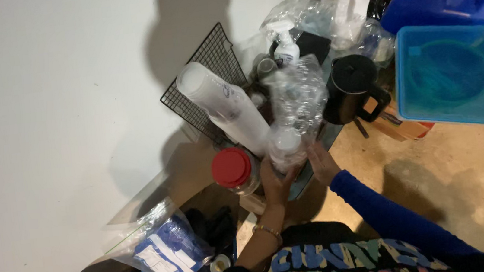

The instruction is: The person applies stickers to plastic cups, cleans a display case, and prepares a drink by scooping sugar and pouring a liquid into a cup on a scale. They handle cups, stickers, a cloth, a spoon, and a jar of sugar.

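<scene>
My left hand cups the bottom of a clear plastic container with a pale lid, in the pile against the wall. My right hand, in a blue sleeve, rests against the container's right side with fingers spread. Above it sits a crumpled clear plastic bottle. A jar with a red lid stands just left of my left hand. A tall stack of clear plastic cups leans behind the jar.
A black wire rack leans on the white wall. A black jug, a white spray bottle, a white milk jug and blue plastic tubs crowd the right. A clear bag with blue contents lies lower left.
</scene>
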